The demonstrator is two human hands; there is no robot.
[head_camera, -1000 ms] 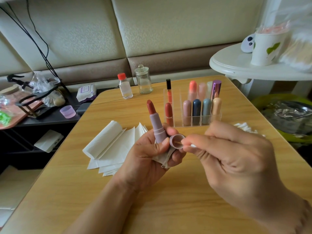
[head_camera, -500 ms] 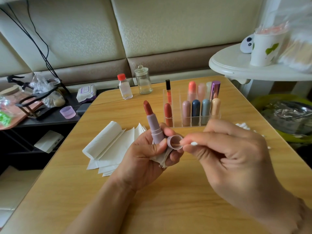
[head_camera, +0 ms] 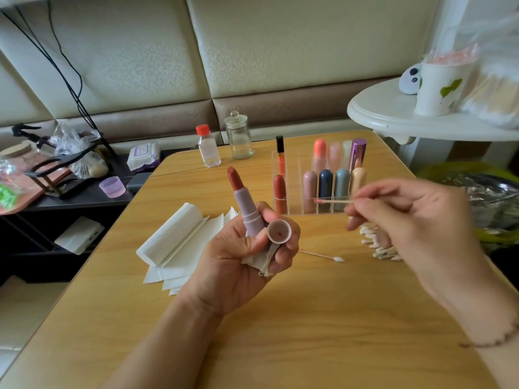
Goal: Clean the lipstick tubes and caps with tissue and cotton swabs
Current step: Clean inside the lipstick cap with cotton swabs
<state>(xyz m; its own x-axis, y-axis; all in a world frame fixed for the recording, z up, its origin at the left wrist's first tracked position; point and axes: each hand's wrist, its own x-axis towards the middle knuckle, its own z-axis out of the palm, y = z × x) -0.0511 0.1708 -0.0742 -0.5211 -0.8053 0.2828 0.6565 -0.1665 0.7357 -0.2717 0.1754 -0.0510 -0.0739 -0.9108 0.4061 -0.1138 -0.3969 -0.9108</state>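
swab out of cap — wooden table

Soft daylight filled the scene, perhaps from the right; edges bowed, and the raised right hand blurred slightly.

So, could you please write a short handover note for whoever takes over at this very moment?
Left hand grips the open mauve lipstick, its cap with the mouth facing up, and a crumpled tissue.
Right hand pinches a cotton swab, tip stained red, held clear of the cap.
A red speck shows inside the cap, so it needs more swabbing.
Fresh swabs lie under the right hand; folded tissues on the left.
The organiser holds the remaining lipsticks; whether they are clean, I cannot tell.
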